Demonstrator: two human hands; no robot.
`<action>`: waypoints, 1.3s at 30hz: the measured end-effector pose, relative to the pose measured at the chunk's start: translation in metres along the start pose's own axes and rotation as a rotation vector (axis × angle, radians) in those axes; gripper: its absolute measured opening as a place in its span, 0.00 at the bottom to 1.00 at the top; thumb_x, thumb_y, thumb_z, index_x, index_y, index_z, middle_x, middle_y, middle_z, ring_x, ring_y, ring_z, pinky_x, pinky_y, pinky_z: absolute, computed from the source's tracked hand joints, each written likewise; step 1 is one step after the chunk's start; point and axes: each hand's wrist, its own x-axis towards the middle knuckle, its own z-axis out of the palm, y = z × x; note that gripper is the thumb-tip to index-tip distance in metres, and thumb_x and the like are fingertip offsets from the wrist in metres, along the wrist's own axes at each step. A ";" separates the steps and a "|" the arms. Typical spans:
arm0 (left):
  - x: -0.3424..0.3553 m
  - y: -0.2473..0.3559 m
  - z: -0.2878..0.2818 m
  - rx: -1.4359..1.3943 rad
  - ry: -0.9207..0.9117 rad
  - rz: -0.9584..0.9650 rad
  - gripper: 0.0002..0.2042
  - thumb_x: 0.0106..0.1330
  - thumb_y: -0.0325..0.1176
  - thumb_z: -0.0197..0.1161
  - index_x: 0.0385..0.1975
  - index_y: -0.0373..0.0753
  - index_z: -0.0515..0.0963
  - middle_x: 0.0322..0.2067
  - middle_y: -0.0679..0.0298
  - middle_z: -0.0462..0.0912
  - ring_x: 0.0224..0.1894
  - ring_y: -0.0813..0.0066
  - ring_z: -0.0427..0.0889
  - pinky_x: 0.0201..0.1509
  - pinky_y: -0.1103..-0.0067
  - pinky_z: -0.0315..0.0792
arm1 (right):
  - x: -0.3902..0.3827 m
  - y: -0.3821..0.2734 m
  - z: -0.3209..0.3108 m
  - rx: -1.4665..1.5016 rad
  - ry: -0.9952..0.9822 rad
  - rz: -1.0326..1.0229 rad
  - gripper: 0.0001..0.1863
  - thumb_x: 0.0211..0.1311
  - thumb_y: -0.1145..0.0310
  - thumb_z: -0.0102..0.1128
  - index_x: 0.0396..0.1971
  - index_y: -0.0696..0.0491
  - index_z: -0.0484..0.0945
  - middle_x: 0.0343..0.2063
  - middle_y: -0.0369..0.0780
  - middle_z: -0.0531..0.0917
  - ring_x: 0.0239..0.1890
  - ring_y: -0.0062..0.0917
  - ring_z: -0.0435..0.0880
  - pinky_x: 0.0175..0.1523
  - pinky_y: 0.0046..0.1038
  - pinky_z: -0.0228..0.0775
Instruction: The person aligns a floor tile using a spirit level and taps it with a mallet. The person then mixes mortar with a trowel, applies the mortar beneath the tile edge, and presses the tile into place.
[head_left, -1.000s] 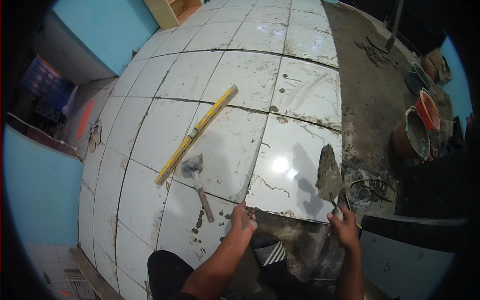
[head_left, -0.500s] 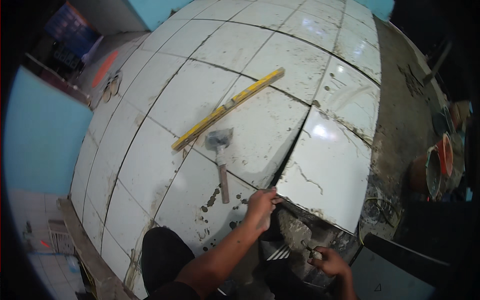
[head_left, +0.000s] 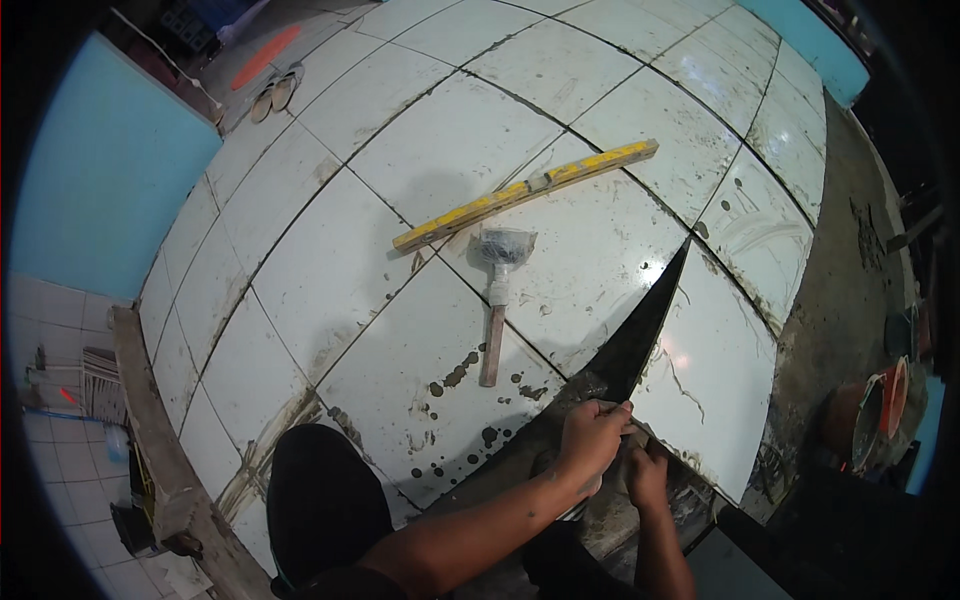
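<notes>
A large white floor tile (head_left: 710, 370), near right on the tiled floor, is being lifted at its near corner. The left hand (head_left: 592, 435) and right hand (head_left: 645, 472) are clamping fingers around that edge; next likely needs steady, even raising.

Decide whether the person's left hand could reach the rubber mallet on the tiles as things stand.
Probably yes: the left hand grips the lifted tile edge, and the rubber mallet lies on bare tiles just ahead, nothing between. It must release the tile first.
</notes>
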 end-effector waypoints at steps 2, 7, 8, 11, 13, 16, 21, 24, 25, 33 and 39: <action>-0.002 0.003 0.001 -0.001 0.004 0.011 0.11 0.74 0.35 0.64 0.38 0.31 0.80 0.32 0.66 0.83 0.33 0.84 0.80 0.34 0.85 0.68 | 0.010 -0.012 0.018 -0.033 -0.014 0.004 0.19 0.63 0.76 0.53 0.54 0.63 0.78 0.48 0.45 0.84 0.52 0.34 0.82 0.60 0.32 0.71; -0.012 0.007 0.008 0.030 0.006 0.030 0.11 0.73 0.34 0.66 0.40 0.30 0.80 0.30 0.65 0.83 0.32 0.84 0.79 0.36 0.85 0.70 | 0.028 0.013 0.037 -0.182 0.062 0.018 0.09 0.65 0.69 0.60 0.40 0.56 0.84 0.37 0.42 0.88 0.41 0.29 0.86 0.51 0.35 0.75; -0.012 0.007 0.009 0.024 -0.002 0.031 0.11 0.73 0.34 0.66 0.40 0.30 0.80 0.30 0.65 0.83 0.32 0.84 0.79 0.36 0.85 0.70 | 0.037 0.026 0.030 -0.499 -0.085 0.156 0.10 0.66 0.65 0.60 0.41 0.54 0.83 0.38 0.41 0.88 0.41 0.30 0.87 0.48 0.37 0.76; -0.013 0.006 0.008 0.040 -0.004 0.027 0.12 0.71 0.33 0.66 0.36 0.28 0.79 0.34 0.58 0.85 0.37 0.74 0.86 0.40 0.79 0.76 | 0.041 0.029 0.024 -0.569 -0.103 0.105 0.11 0.67 0.65 0.59 0.43 0.54 0.83 0.38 0.41 0.88 0.41 0.29 0.87 0.48 0.35 0.76; -0.014 0.005 0.008 0.046 0.019 0.027 0.11 0.71 0.33 0.66 0.36 0.27 0.79 0.33 0.58 0.85 0.37 0.73 0.87 0.41 0.79 0.77 | 0.040 0.017 0.030 -0.629 -0.124 0.058 0.12 0.69 0.66 0.57 0.45 0.54 0.82 0.39 0.40 0.87 0.41 0.28 0.86 0.48 0.33 0.76; -0.012 0.004 0.008 0.022 0.018 0.026 0.11 0.71 0.32 0.66 0.36 0.27 0.79 0.33 0.58 0.86 0.37 0.73 0.87 0.41 0.79 0.77 | 0.037 0.003 0.038 -0.713 -0.151 -0.014 0.13 0.70 0.66 0.55 0.49 0.54 0.81 0.39 0.39 0.87 0.42 0.26 0.86 0.48 0.30 0.76; -0.013 0.004 0.010 0.036 0.014 0.026 0.11 0.71 0.32 0.66 0.36 0.28 0.79 0.33 0.57 0.86 0.37 0.74 0.87 0.41 0.79 0.77 | 0.035 0.012 0.030 -0.883 -0.153 -0.074 0.13 0.72 0.63 0.56 0.50 0.53 0.81 0.38 0.38 0.87 0.41 0.25 0.86 0.47 0.30 0.76; -0.017 0.007 0.009 0.054 0.016 0.028 0.11 0.72 0.33 0.66 0.38 0.28 0.79 0.33 0.60 0.85 0.36 0.78 0.86 0.40 0.82 0.75 | 0.025 -0.001 0.036 -0.854 -0.147 -0.055 0.14 0.72 0.62 0.56 0.50 0.53 0.81 0.38 0.38 0.87 0.40 0.25 0.86 0.46 0.31 0.77; -0.017 0.008 0.009 0.072 0.012 0.032 0.11 0.73 0.33 0.66 0.40 0.29 0.79 0.32 0.62 0.85 0.35 0.82 0.84 0.39 0.85 0.72 | 0.023 -0.008 0.037 -0.847 -0.142 -0.051 0.14 0.72 0.62 0.56 0.50 0.53 0.81 0.38 0.38 0.87 0.40 0.25 0.86 0.46 0.31 0.77; -0.015 0.002 0.011 0.052 0.007 0.006 0.11 0.72 0.33 0.66 0.40 0.29 0.79 0.34 0.59 0.86 0.39 0.78 0.86 0.39 0.83 0.74 | 0.019 -0.012 0.030 -0.554 -0.059 -0.264 0.16 0.74 0.59 0.54 0.47 0.54 0.83 0.37 0.39 0.87 0.38 0.30 0.85 0.47 0.34 0.76; -0.018 0.003 0.013 0.102 -0.018 0.019 0.12 0.73 0.34 0.65 0.39 0.28 0.79 0.34 0.58 0.86 0.39 0.76 0.87 0.39 0.81 0.76 | 0.040 0.037 -0.007 0.243 0.259 -0.049 0.13 0.73 0.65 0.55 0.43 0.59 0.83 0.38 0.36 0.86 0.39 0.26 0.83 0.45 0.31 0.76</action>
